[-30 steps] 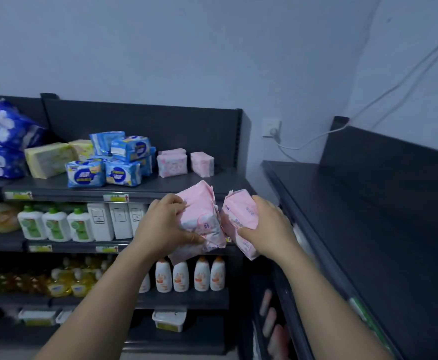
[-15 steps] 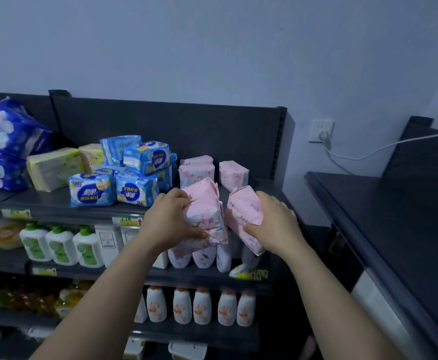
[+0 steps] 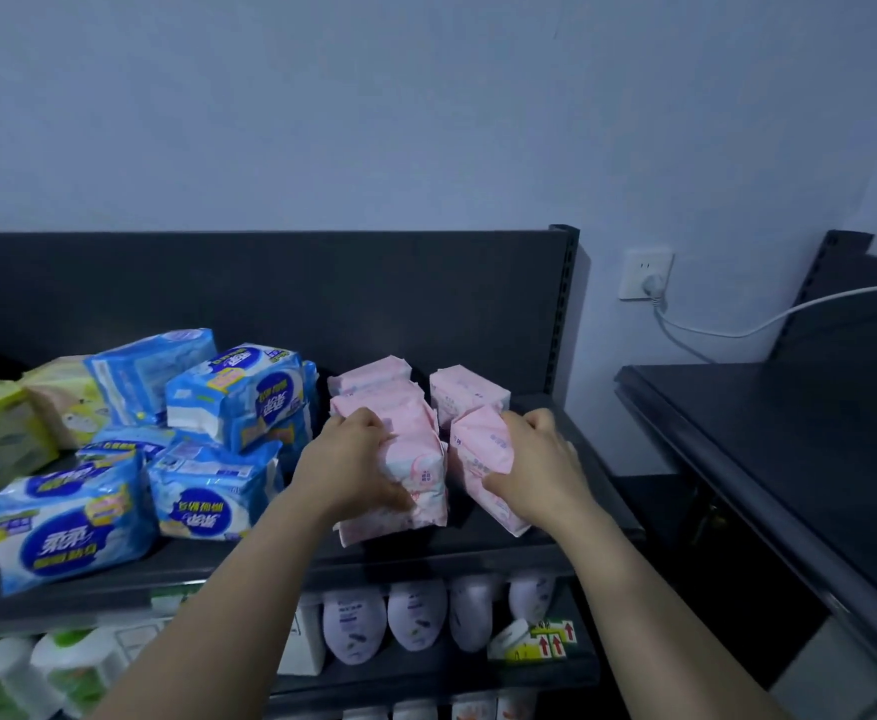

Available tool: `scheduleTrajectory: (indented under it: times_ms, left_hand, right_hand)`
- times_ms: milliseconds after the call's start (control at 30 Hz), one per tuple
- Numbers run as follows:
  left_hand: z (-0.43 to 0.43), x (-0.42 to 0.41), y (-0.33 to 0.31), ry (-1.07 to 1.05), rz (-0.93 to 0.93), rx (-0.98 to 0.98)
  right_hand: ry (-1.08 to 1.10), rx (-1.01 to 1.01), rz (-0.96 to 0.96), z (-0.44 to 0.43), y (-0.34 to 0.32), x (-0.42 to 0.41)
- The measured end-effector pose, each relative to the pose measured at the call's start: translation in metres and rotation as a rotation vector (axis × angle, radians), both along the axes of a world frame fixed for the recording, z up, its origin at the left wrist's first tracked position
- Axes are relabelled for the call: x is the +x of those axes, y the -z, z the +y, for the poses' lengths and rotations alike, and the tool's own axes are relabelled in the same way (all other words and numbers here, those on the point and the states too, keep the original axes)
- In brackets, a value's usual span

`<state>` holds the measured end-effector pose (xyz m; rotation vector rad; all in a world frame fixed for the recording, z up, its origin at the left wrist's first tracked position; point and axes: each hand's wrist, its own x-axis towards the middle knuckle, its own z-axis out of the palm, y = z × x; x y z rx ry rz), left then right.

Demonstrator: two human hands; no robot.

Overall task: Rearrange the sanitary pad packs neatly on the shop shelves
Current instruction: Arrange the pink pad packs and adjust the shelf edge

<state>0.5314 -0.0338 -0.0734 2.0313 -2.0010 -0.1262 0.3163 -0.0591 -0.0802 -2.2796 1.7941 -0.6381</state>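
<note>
Both your hands are on pink packs at the top shelf (image 3: 426, 556) right now. Your left hand (image 3: 345, 467) is wrapped over a soft pink pack (image 3: 415, 475) that seems to sit on another one beneath, fingers curled round its top and side. Your right hand (image 3: 535, 472) clasps a second pink pack (image 3: 480, 454), thumb on the front face, fingers over the far side.

Watch the front edge: both packs sit close to the lip, and the lower left one overhangs a little, so letting go early could tip it down onto the white bottles (image 3: 415, 613) below. These wrappers look like thin, glossy, slippery film over squashy padding, so a stack could slide or lean rather than stand square.

Behind you have two more pink packs (image 3: 470, 394), boxy with crimped ends. Just left, the blue packs (image 3: 239, 397) are heaped loosely and tilted; a nudge from your left forearm could topple that pile.
</note>
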Motion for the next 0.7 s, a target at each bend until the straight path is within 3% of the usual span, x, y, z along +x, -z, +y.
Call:
scheduleTrajectory:
  times_ms: [200,500,700]
  left_hand:
    - [-0.024,0.004,0.020,0.008,-0.070,0.002]
    - [-0.020,0.000,0.045,-0.060,-0.088,-0.193]
    - [-0.015,-0.002,0.043,-0.059,-0.044,-0.278]
  right_hand:
    - [-0.013,0.011,0.078,-0.035,0.023,0.011]
    - [-0.060,-0.157,0.148,-0.052,0.042,0.014]
    - [-0.083,-0.206,0.038,-0.046,0.033,0.007]
